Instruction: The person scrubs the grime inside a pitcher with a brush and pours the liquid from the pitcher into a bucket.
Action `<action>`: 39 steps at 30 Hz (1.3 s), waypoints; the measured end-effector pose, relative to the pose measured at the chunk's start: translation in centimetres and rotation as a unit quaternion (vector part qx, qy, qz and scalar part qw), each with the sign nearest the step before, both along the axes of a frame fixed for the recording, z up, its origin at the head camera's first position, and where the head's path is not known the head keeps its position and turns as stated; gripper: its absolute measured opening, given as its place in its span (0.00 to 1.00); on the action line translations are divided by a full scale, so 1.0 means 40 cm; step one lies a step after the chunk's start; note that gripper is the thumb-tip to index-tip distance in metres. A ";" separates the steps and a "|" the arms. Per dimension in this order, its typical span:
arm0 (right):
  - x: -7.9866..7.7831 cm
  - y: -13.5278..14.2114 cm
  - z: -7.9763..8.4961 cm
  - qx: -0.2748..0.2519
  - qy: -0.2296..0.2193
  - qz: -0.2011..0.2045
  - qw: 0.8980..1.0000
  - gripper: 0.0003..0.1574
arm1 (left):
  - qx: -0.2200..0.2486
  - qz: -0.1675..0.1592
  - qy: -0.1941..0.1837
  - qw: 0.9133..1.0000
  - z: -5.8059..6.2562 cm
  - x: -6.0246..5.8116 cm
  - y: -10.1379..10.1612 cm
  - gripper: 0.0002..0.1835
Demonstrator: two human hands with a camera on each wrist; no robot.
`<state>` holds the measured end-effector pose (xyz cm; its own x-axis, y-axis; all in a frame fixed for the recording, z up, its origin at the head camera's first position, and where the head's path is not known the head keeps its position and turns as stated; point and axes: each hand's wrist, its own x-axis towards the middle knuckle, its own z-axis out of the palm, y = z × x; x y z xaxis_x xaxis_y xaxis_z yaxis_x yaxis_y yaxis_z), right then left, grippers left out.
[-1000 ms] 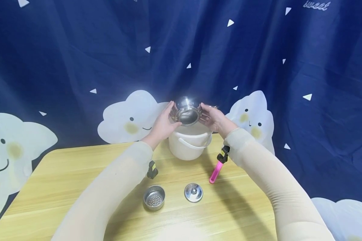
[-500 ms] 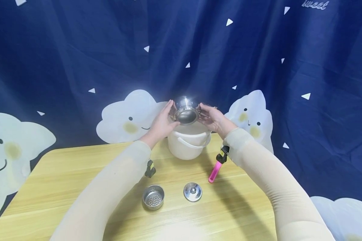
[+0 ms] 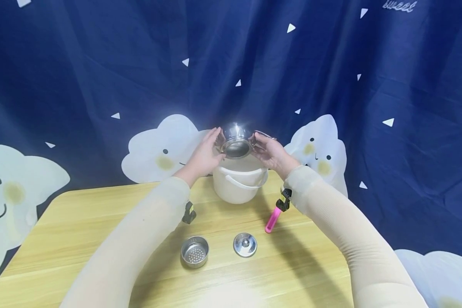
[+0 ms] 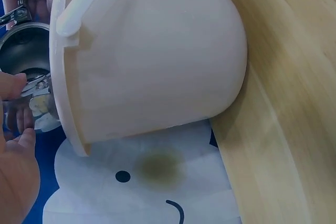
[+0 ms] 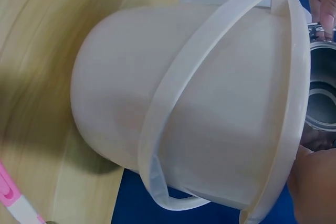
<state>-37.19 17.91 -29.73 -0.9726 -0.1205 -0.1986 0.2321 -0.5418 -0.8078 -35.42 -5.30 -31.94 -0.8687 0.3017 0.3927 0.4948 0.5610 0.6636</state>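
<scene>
A shiny steel pot (image 3: 235, 130) with metal clasps at its rim is tipped above a white bucket (image 3: 235, 186), its round mouth facing down and toward me. My left hand (image 3: 205, 157) holds the pot's left side, thumb near the rim. On the opposite side, my right hand (image 3: 271, 153) grips it, with a thin metal loop showing above the fingers. The left wrist view shows the left thumb (image 4: 11, 85) by a clasp. Past the bucket's rim, the right wrist view catches part of the pot's mouth (image 5: 321, 103). What is inside the bucket is hidden.
A perforated steel strainer cup (image 3: 195, 252) stands on the wooden table (image 3: 100, 214) nearer to me. Beside it lies a small round steel lid (image 3: 245, 245) with a knob. A pink-handled tool (image 3: 273, 220) lies to the right, partly covered by the wrist camera.
The pot tips slightly further, its mouth looking a little narrower, and its metal loop shows more by my right hand. Both hands keep hold. The whole view shifts slightly.
</scene>
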 end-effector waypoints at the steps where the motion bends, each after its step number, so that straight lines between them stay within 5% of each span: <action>1: 0.000 0.001 -0.002 -0.001 0.003 0.001 1.000 0.16 | -0.001 0.001 -0.003 1.000 0.000 0.000 0.001 0.49; 13: -0.007 0.015 0.001 -0.003 0.022 0.018 1.000 0.17 | -0.004 0.006 -0.002 1.000 0.007 0.011 0.014 0.49; 24: -0.013 0.028 0.002 -0.008 0.041 0.044 0.998 0.05 | -0.021 0.003 0.011 1.000 0.004 0.014 0.015 0.50; 39: -0.009 0.027 0.002 -0.023 0.045 0.032 0.998 0.09 | -0.056 0.018 0.039 0.998 -0.002 0.021 0.015 0.51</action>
<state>-37.56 18.97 -29.63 -0.9764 -0.1895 -0.1034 0.1945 -0.5645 -0.8022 -34.58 -4.70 -32.01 -0.8476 0.3162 0.4261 0.5211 0.6474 0.5561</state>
